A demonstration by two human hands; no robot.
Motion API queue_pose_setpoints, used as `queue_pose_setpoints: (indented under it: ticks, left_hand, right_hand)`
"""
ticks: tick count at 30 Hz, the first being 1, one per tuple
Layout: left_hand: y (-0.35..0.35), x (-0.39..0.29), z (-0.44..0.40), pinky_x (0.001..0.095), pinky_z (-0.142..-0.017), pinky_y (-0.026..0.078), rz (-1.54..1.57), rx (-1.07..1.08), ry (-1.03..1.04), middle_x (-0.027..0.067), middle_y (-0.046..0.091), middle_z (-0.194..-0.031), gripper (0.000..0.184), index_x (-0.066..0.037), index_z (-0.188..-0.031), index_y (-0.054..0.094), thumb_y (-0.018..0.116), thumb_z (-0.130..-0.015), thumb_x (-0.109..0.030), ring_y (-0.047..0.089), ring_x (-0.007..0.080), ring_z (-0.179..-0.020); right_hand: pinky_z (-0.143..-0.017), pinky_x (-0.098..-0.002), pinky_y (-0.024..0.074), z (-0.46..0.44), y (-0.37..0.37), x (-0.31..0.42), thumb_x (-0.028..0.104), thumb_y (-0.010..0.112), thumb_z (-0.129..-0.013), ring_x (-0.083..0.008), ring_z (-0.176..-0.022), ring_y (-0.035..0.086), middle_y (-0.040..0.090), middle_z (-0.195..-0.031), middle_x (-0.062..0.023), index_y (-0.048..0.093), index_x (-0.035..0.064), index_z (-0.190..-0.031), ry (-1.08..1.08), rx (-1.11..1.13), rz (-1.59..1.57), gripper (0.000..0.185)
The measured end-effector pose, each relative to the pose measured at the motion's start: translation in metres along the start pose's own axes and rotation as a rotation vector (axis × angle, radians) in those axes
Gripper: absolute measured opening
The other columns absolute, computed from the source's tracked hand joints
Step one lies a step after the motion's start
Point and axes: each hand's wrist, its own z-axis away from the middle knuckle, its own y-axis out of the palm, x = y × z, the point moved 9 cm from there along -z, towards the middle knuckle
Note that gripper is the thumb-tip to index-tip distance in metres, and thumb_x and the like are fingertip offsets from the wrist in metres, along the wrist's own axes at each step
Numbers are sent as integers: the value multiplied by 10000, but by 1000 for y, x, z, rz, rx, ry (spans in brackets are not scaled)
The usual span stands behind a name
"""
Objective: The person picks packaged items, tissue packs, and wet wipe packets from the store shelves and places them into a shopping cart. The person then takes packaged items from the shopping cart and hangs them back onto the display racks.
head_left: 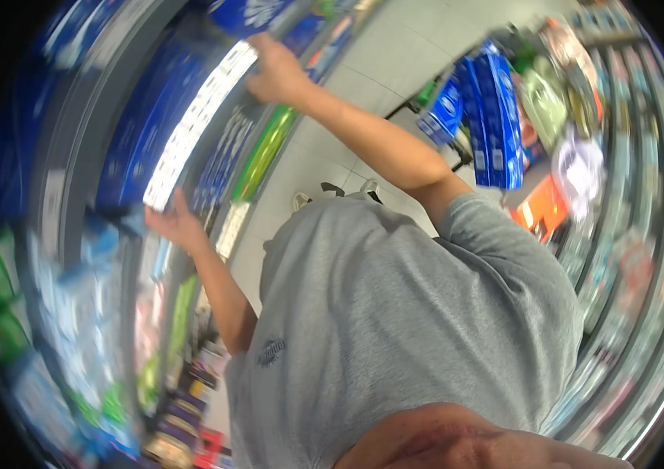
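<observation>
A long white strip with rows of dark marks (201,117) runs slantwise along the front of the shelf at the left, in front of large blue packs (141,129). My right hand (276,72) is closed at its far upper end, the thumb apart from the hidden fingers. Around the lower near end, my left hand (176,227) grips with the thumb raised on one side. Whether the strip is the edge of a pack or a separate piece, I cannot tell. Another blue pack with a white emblem (250,14) sits just beyond my right hand.
Grey shelves (98,125) with blue, green and pale packs curve along the left. Behind my right arm, a cart load holds blue packs (492,117), an orange box (539,207) and bags. More stocked shelves (637,234) line the right. Tiled floor (379,66) lies between.
</observation>
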Motion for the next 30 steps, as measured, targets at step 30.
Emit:
queue_pose_setpoints:
  ticks: [30]
  left_hand:
    - [472, -99, 131, 276, -731, 480, 357, 1339, -491, 85, 644, -1054, 449, 34, -1228, 512, 679, -873, -184, 623, 147, -906]
  right_hand:
    - [-583, -230, 525, 337, -388, -77, 305, 750, -821, -136, -771, 660, 668, -949, -123, 411, -102, -1288, 776, -962, -374, 707]
